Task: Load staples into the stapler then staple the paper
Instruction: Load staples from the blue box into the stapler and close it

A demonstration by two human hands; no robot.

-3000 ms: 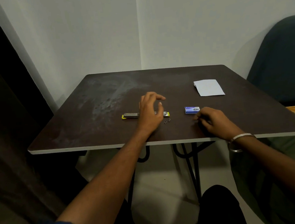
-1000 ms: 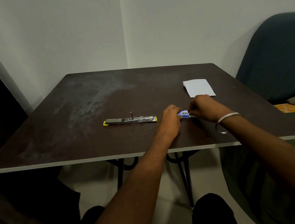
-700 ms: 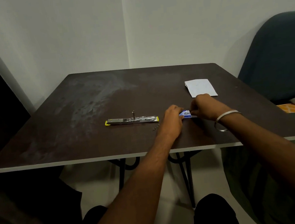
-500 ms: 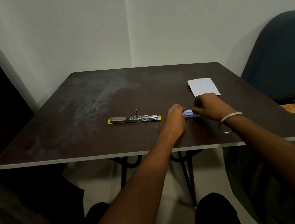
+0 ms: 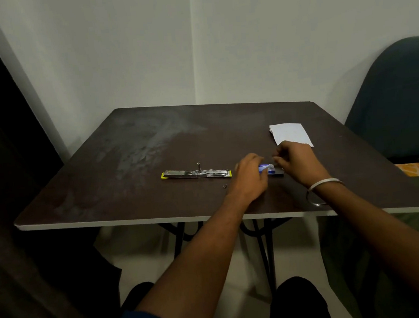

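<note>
stapler [image 5: 196, 174]: silver with yellow ends, opened out flat, lying lengthwise left-right near table middle | staple box [image 5: 266, 168]: small, blue-white, right of stapler, between the hands, dark tray showing at its right end | paper [image 5: 290, 134]: white, folded, flat, far right | loose staples [image 5: 225, 186]: just before stapler's right end

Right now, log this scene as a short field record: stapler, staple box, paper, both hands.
stapler: opened out flat on the table, untouched
staple box: small blue box, between both hands
left hand: steadying the box's left end
right hand: fingers at the box's right end
paper: white, lying far right, beyond the right hand
loose staples: a bit near the stapler's right end
</note>
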